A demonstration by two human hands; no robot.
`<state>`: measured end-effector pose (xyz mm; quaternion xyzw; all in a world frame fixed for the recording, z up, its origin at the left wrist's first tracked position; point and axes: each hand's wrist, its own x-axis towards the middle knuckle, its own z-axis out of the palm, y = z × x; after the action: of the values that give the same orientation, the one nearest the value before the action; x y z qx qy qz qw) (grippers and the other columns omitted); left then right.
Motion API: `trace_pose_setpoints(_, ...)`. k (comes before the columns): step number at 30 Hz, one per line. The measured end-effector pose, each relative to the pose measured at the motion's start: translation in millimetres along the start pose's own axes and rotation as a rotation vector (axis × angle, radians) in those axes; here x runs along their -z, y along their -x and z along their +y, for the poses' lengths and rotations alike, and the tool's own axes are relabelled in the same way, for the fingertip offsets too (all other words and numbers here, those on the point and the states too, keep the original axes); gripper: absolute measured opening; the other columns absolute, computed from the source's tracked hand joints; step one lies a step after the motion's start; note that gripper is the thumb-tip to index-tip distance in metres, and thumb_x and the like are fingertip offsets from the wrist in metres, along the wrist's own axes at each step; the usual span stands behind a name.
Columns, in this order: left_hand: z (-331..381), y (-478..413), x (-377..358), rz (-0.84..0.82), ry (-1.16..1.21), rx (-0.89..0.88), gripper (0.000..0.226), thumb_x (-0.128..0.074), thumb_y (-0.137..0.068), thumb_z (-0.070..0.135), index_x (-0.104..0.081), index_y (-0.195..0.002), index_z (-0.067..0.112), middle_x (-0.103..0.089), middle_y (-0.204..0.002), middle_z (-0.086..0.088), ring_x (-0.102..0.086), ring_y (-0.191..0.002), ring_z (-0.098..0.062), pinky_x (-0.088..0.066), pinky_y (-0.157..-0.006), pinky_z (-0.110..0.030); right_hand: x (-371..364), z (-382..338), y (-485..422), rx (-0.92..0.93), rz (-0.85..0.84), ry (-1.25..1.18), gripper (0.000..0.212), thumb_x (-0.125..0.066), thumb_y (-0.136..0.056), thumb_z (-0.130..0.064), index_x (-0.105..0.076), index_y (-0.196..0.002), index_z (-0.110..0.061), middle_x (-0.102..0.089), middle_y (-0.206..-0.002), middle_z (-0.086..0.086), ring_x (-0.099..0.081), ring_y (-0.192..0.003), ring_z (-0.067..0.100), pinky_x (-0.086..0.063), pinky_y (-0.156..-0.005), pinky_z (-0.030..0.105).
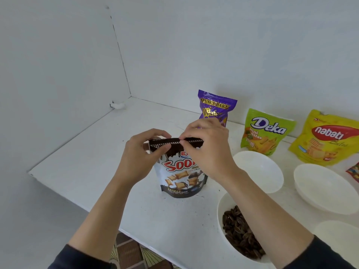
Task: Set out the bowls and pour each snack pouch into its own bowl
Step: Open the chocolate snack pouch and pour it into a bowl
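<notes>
White tabletop [93,164] in a pale-walled corner was occupied by an upright brown-and-white pouch [180,177], its top strip pinched by the left hand [139,154] and the right hand [208,150]. Beside it a bowl of dark snacks [222,205] was placed; behind, a purple pouch [215,107] and a green pouch [262,131] were stood.

The right grip [209,150] covers the end of the brand name on the brown-and-white pouch [180,177]; the full word cannot be read. Fingers of the right grip and the left grip [139,152] hide parts of the pouch's top strip. Print at the pouch base is too small to read.

The lower half of the purple pouch [216,105] is hidden behind the right grip.

The yellow pouch [326,140] and a red packet [353,171] are cut off by the right edge.

The right forearm [272,214] hides part of the bowl of dark snacks [226,202] and of the pale bowl [334,230] at lower right.
</notes>
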<state>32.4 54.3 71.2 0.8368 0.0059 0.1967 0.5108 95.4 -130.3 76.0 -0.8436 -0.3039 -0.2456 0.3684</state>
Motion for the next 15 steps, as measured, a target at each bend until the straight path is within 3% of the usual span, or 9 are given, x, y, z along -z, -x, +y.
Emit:
trace_pose_setpoints(4, -5, -2, 4, -0.047, 0.018, -0.025, 0.013, -0.075, -0.091, 0.011, -0.076, -0.1, 0.021, -0.075, -0.091, 0.016, -0.072, -0.09, -0.008, -0.057, -0.076, -0.018, -15, -6, -2, 0.076, -0.057, 0.009, 0.003, -0.078, -0.081, -0.022, -0.078, -0.082, -0.025, -0.069, -0.091, -0.011, -0.059, -0.097, 0.018, -0.045, -0.085, 0.052)
trace_pose_setpoints(15, -14, -8, 12, -0.07, 0.077, -0.044, 0.013, -0.082, -0.085, 0.013, -0.079, -0.096, 0.017, -0.078, -0.088, 0.011, -0.073, -0.085, -0.01, -0.054, -0.073, -0.014, -22, -6, 1, 0.04, -0.068, -0.041, 0.014, -0.074, -0.083, -0.023, -0.076, -0.097, -0.023, -0.069, -0.097, -0.007, -0.061, -0.096, 0.011, -0.046, -0.088, 0.052)
